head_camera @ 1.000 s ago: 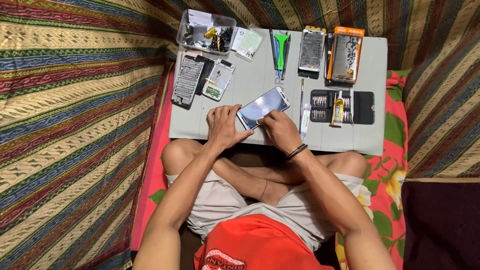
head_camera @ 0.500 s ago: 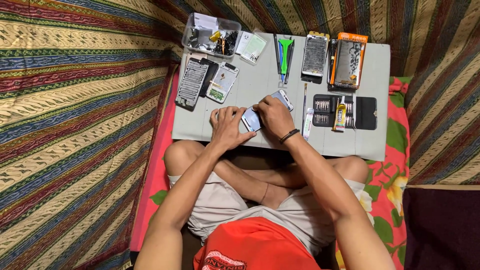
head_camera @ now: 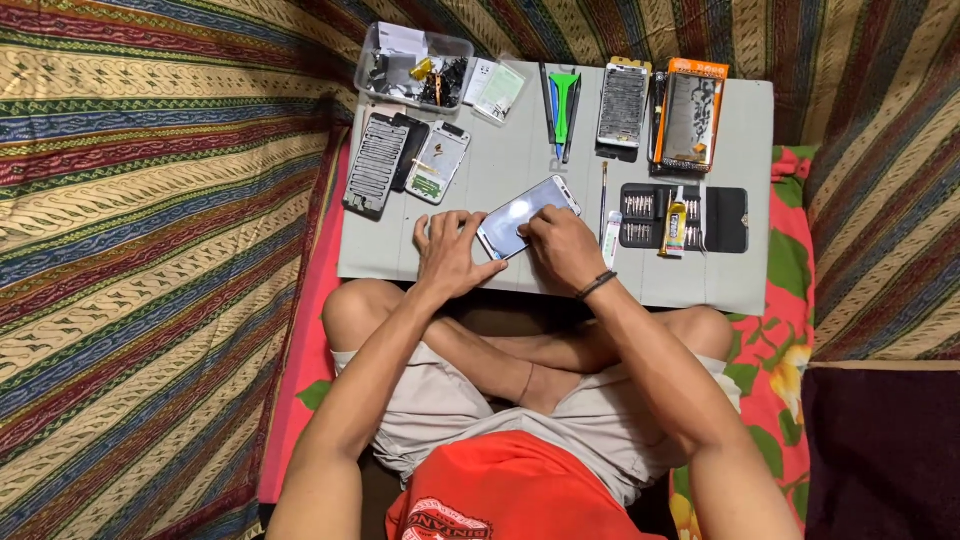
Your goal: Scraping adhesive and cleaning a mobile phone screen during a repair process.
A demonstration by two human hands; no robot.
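A smartphone (head_camera: 518,214) with a glossy screen lies tilted on the grey board (head_camera: 500,170) across my lap. My left hand (head_camera: 449,254) presses flat on the board and steadies the phone's lower left end. My right hand (head_camera: 562,248), with a dark band at the wrist, rests on the phone's lower right edge, fingertips on the screen. Both hands touch the phone.
On the board: a clear plastic parts box (head_camera: 414,68), a phone back cover (head_camera: 376,165), an opened phone frame (head_camera: 438,163), green and blue pry tools (head_camera: 563,100), another phone (head_camera: 623,105), an orange package (head_camera: 691,118), a black screwdriver-bit case (head_camera: 720,219) with a glue tube (head_camera: 677,217). Striped cloth surrounds.
The phone was lifted and turned on edge between both hands half a second ago; now it lies flat on the board again, screen up, with both hands resting on it.
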